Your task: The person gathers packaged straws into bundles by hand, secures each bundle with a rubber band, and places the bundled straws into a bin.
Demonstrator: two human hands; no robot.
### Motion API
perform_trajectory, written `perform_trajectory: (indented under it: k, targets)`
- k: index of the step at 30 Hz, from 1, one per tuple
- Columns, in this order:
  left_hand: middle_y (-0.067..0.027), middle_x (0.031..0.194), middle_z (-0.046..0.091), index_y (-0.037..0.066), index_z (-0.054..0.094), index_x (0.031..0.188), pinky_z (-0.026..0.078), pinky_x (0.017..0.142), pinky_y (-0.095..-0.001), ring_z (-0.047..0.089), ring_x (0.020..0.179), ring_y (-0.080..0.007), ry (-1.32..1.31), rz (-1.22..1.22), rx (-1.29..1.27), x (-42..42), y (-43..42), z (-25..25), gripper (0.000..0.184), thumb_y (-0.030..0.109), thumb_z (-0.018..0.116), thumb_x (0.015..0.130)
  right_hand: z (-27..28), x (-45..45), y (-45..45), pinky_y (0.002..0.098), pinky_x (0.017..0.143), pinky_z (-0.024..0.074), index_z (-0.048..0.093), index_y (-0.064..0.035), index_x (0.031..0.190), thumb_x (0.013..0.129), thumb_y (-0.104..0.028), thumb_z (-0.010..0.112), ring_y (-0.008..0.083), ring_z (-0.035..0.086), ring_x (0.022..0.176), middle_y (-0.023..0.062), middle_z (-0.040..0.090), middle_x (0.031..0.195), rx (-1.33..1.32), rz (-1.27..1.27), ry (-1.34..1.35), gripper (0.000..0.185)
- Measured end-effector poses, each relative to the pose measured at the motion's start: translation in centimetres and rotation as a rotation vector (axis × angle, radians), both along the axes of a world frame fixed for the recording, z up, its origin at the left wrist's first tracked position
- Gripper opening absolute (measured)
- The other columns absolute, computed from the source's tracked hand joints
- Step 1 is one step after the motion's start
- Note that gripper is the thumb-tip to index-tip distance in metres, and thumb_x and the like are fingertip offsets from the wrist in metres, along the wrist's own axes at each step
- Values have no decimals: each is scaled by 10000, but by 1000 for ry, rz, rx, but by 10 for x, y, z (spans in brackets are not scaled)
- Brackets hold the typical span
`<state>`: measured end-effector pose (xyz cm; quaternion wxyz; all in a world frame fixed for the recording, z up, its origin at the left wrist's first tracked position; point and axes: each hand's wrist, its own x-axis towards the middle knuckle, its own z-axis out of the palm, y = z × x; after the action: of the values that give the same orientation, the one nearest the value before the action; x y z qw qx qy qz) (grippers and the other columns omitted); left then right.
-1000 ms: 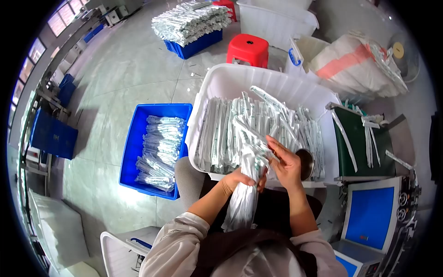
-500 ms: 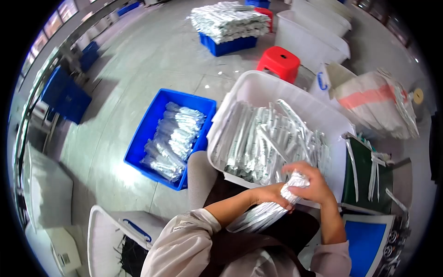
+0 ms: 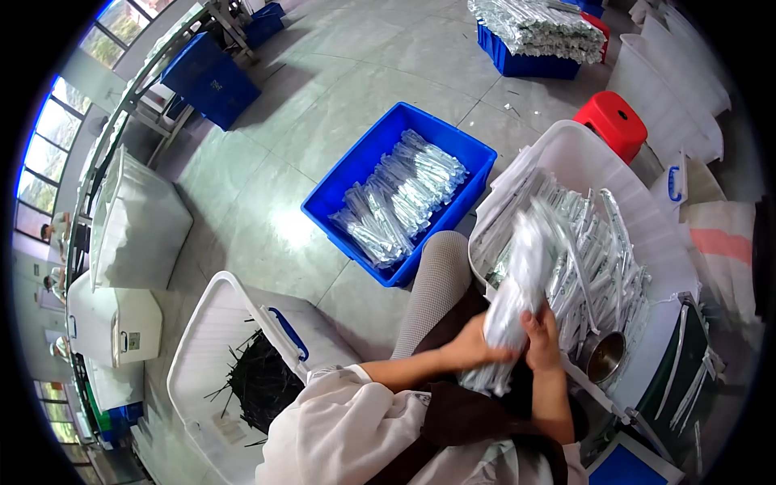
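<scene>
A bundle of long, thin white-and-silver wrapped packets (image 3: 516, 303) stands up above my lap, its top end blurred by motion. My left hand (image 3: 475, 346) wraps round its lower part from the left. On the right side, my right hand (image 3: 540, 339) is closed against the same bundle. Just beyond is a large white tub (image 3: 558, 149) with many similar loose packets (image 3: 610, 250) lying in it. Near its front edge sits a round metal cup (image 3: 605, 356). A blue crate (image 3: 327, 206) on the floor to the left holds several bundles of packets (image 3: 404, 202).
An open white bin (image 3: 222, 295) with thin black strips (image 3: 265, 380) stands beside my left elbow. A red stool (image 3: 612, 125) is behind the tub. Farther off, a blue crate (image 3: 525, 61) carries a stack of packets. White bins (image 3: 141, 222) line the left side.
My view has turned left, so the crates and tub appear farther right. The bundle has gone from slanting low to upright, and both hands have shifted along it.
</scene>
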<state>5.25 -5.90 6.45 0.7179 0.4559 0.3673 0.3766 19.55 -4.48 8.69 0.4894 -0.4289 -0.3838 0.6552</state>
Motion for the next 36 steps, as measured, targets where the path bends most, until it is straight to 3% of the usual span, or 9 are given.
perform_trajectory:
  k: [6, 8, 11, 13, 16, 20, 24, 30, 36]
  targets:
    - [-122, 900, 589, -12, 566, 988, 437, 786, -326, 559, 869, -211, 181, 452, -52, -77, 125, 2, 340, 226, 598, 747, 14, 39, 15, 279, 840, 392, 411, -17, 1198, 801, -141, 610, 179, 502, 1009, 114, 517, 1099, 78, -132, -103, 460]
    - [-120, 874, 580, -6, 566, 993, 450, 702, -283, 556, 820, -176, -36, 460, -221, -106, 184, -8, 399, 327, 599, 775, 2, 57, 9, 267, 837, 401, 449, -12, 1150, 824, -79, 569, 156, 521, 970, 97, 540, 1052, -6, -245, -144, 354]
    - [-126, 875, 578, -38, 476, 1080, 463, 666, -252, 557, 759, -146, 804, 954, 273, -107, 215, -35, 464, 239, 662, 757, -45, 82, -2, 255, 839, 408, 458, -8, 1129, 824, -68, 567, 148, 530, 951, 98, 556, 1019, -83, -375, -221, 330]
    - [-98, 876, 591, -33, 500, 1032, 457, 701, -262, 561, 794, -146, 328, 685, 432, -75, 215, -48, 335, 142, 633, 779, -69, 83, -2, 255, 816, 428, 462, 5, 1118, 815, -65, 577, 152, 546, 934, 103, 568, 1003, -93, -418, -258, 332]
    - [-191, 978, 571, -31, 509, 1040, 444, 804, -361, 572, 903, -272, 854, 175, 450, 9, 198, -75, 445, 253, 659, 732, -101, 66, 29, 284, 792, 452, 491, 14, 1094, 791, -124, 609, 191, 566, 932, 132, 577, 1018, -64, -370, -486, 353]
    - [-268, 1115, 455, -111, 366, 1139, 319, 929, -465, 426, 1065, -417, 1454, 31, 504, 77, 187, -94, 806, 497, 616, 672, -125, 40, 55, 307, 737, 469, 517, 8, 1080, 736, -176, 655, 226, 586, 851, 153, 581, 1003, 46, -318, -864, 414]
    - [-265, 1240, 360, -103, 254, 1245, 341, 910, -480, 383, 1145, -372, 1574, 7, 348, 92, 187, -90, 943, 512, 642, 644, -134, 38, 29, 290, 668, 487, 531, 3, 1064, 734, -163, 660, 185, 604, 754, 137, 597, 936, 107, -339, -908, 391]
    - [-139, 1058, 558, -60, 506, 1100, 424, 838, -317, 549, 987, -245, 1688, -201, 298, 92, 207, -69, 886, 612, 643, 538, -127, 44, 23, 289, 663, 482, 565, 0, 1004, 750, -207, 641, 218, 615, 761, 142, 610, 882, 30, -309, -739, 337]
    - [-113, 1083, 565, -3, 539, 1095, 438, 830, -331, 553, 1003, -235, 1751, -361, 205, 95, 216, -68, 877, 646, 643, 515, -145, 42, 21, 301, 636, 467, 596, -23, 921, 785, -237, 592, 196, 605, 707, 102, 615, 743, 133, -262, -747, 253]
